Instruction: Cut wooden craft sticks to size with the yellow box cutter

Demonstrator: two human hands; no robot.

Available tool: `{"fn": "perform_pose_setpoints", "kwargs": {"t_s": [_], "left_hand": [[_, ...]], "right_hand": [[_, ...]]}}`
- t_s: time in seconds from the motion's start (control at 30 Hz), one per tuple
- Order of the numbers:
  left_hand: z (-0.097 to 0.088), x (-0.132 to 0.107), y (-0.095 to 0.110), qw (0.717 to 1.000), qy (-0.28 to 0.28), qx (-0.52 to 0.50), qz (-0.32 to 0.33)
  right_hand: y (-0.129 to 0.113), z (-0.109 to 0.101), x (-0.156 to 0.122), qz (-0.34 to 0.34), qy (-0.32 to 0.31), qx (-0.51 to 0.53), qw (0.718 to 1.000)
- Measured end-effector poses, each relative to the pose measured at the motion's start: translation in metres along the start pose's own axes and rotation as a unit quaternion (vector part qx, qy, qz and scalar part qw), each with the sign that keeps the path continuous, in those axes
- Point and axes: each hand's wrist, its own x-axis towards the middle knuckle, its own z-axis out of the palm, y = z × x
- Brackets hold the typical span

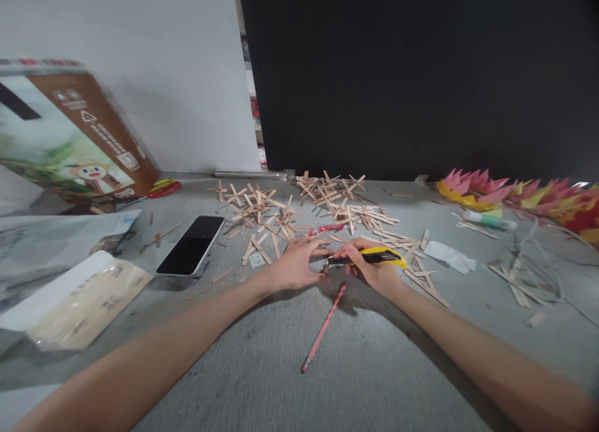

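Observation:
My right hand [372, 273] grips a yellow and black utility knife [386, 256], its blade end pointing left towards my other hand. My left hand [297, 263] is curled over the table, thumb and fingers drawn in around the knife's tip. A small pale piece shows between the left fingers and the blade; what it is I cannot make out. Just below both hands lies a pink pencil [324, 329], slanting on the grey table [243, 369]. Beyond the hands are many wooden craft sticks [255, 204], several joined in crosses, and a red wrapper [322, 230].
On the left are a phone [191, 245], a plastic-wrapped packet [88, 301], a printed box [79, 132] and red-handled scissors [165, 190]. To the right lie crumpled tissue [450, 257], a glue stick [489, 220], a cable [556, 276] and pink-yellow paper flowers [477, 191]. A black panel [421, 76] stands behind.

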Motion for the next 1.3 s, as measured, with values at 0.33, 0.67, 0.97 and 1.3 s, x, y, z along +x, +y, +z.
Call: {"fn": "perform_pose_setpoints", "kwargs": {"t_s": [0.33,0.67,0.97,1.3], "left_hand": [[0.001,0.0,-0.001,1.0,0.0,0.0,-0.002],[-0.004,-0.001,0.007,1.0,-0.005,-0.006,-0.002],[0.001,0.0,0.001,1.0,-0.001,-0.002,-0.001],[-0.004,-0.001,0.008,1.0,-0.012,-0.007,-0.013]], "right_hand": [[-0.002,0.001,0.0,-0.007,0.001,-0.001,1.0],[-0.012,0.002,0.0,-0.033,0.002,-0.043,0.999],[-0.012,-0.001,-0.004,-0.041,0.007,-0.043,0.998],[-0.014,-0.001,-0.002,-0.041,-0.008,-0.063,0.997]]}}
